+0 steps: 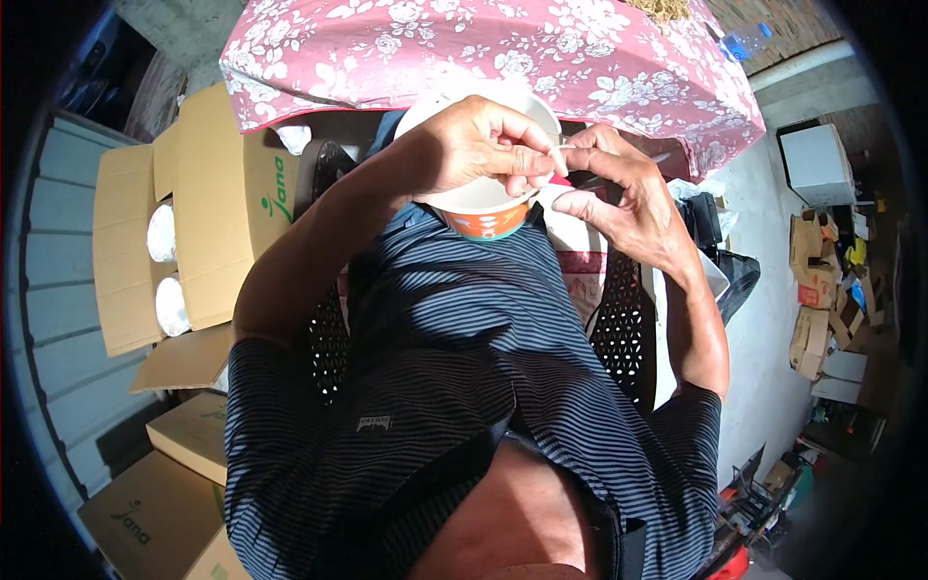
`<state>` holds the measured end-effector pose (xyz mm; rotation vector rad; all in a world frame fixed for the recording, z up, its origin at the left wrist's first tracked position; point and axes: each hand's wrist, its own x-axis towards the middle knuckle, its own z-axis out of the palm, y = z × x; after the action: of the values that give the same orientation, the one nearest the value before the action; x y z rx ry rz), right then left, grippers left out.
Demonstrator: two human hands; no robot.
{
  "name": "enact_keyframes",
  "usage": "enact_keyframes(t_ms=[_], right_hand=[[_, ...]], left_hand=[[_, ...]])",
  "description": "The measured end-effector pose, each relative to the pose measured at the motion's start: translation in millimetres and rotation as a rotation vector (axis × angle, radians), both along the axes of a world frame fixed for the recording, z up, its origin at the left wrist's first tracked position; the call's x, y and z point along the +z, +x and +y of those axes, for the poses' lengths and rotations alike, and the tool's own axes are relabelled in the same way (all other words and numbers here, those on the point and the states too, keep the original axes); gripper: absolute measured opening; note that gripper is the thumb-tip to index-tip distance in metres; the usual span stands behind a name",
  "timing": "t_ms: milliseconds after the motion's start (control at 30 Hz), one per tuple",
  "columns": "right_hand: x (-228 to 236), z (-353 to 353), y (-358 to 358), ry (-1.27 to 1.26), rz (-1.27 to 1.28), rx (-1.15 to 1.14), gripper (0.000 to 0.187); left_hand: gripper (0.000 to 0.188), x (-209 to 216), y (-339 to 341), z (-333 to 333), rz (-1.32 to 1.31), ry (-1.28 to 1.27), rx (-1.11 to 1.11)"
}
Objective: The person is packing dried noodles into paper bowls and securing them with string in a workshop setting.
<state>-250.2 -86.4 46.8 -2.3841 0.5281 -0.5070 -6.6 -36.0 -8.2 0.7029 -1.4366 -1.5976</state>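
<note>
A small pale strip point(558, 160) sits over the right rim of an orange-and-white bucket point(483, 224) by a seated person's lap. It looks light, thin and bendy, perhaps easily torn, so best pinched at its ends. Above the bucket, the left hand point(478, 145) pinches it, fingertips closed; the right hand point(623, 188), right of the bucket, is half open, its grip unclear. Beyond the bucket is a pink floral-covered counter point(483, 58); left, cardboard boxes point(232, 184); right, grey floor point(759, 387).
</note>
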Motion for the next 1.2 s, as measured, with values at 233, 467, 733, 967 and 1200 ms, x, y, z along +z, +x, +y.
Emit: enact_keyframes(t_ms=[233,467,733,967,1200], right_hand=[[-16.6,-8.9,1.7,0.087,-0.065,-0.044,0.022],[-9.5,-1.6,2.0,0.048,-0.084,-0.075,0.012],[-10.4,4.5,3.5,0.119,-0.11,-0.121,0.023],[-15.6,3.2,3.2,0.077,-0.1,-0.141,0.016],[-17.5,3.2,0.7,0.088,-0.09,-0.162,0.012]], left_hand=[[0.026,-8.3,-0.4,-6.2,-0.068,0.009,-0.013],[0.025,-10.2,-0.9,-6.4,-0.039,0.061,-0.032],[0.026,-2.0,2.1,-4.0,-0.027,0.126,-0.047],[0.027,-3.5,-2.8,-7.0,-0.041,0.135,-0.058],[0.027,-7.6,-0.6,-9.2,-0.007,0.178,-0.091]])
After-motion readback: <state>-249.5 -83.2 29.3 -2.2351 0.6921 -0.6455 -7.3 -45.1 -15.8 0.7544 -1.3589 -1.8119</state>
